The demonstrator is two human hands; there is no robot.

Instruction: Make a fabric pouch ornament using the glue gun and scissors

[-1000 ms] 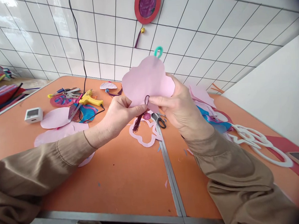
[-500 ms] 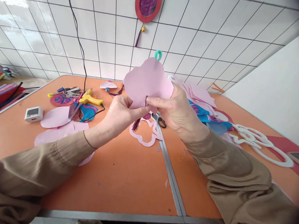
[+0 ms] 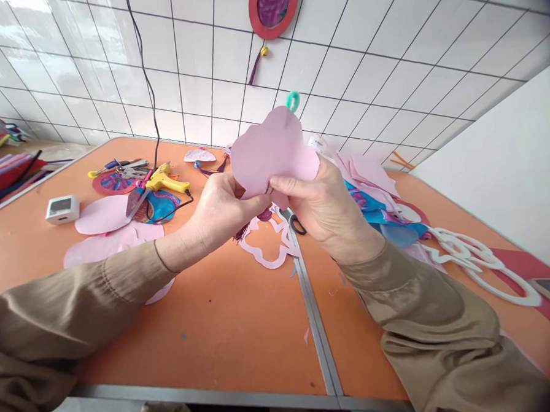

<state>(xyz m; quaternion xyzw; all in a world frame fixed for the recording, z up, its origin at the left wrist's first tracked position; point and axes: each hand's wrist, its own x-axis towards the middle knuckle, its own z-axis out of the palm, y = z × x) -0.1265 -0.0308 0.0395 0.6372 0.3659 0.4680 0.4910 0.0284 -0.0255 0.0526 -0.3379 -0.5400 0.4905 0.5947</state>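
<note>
Head view: both hands work at the lower edge of the pink cutout, which is held upright above the desk. Just below the cutout's middle the left hand and right hand meet. Each has thumb and forefinger closed in a pinch on the paper edge, and the fingers of the two hands touch tip to tip. The rest curl loosely behind the cutout.

A purple tassel and a bead show just below the cutout, under the pinch. Fingertips hide whatever joins them to the paper. A teal loop stands at the cutout's top edge, and scissors lie on the desk below the cutout.

I judge the step to be fixing the tassel's cord at that edge. Any further move calls for a steady pinch, so cord and paper do not slip apart.
</note>
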